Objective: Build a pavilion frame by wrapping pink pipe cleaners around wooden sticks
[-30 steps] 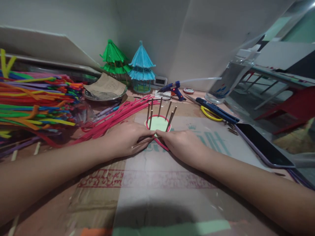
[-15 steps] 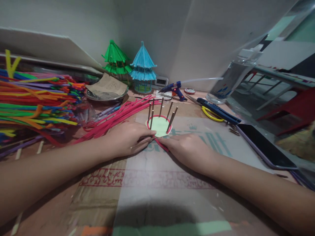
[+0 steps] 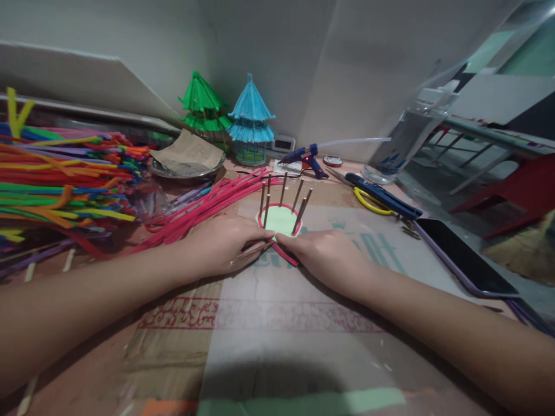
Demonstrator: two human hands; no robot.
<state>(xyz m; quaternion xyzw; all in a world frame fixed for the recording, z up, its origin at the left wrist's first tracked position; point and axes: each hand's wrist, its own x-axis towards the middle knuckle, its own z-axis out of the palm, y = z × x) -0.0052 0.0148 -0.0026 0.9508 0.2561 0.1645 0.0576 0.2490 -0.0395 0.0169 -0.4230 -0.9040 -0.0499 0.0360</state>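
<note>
A pale green disc lies on the work surface, edged with a red-pink pipe cleaner whose loose end sticks out towards me. Several thin brown sticks stand upright around its rim. My left hand is closed at the disc's near left edge, thumb and finger on the rim, with a thin wooden stick caught in its fingers. From the other side my right hand presses bunched fingertips against the near edge, where the pipe cleaner meets the disc. Its lower fingers are hidden.
Bundles of coloured pipe cleaners fill the left. Behind stand a green model pavilion, a blue one and a glue gun. Yellow-handled scissors, a blue cutter, a phone and a clear bottle are right.
My right hand's fingertips have shifted up and left from the loose pipe cleaner end to the disc's near edge, close to my left fingertips. More of the loose end shows. My left hand stays put.
</note>
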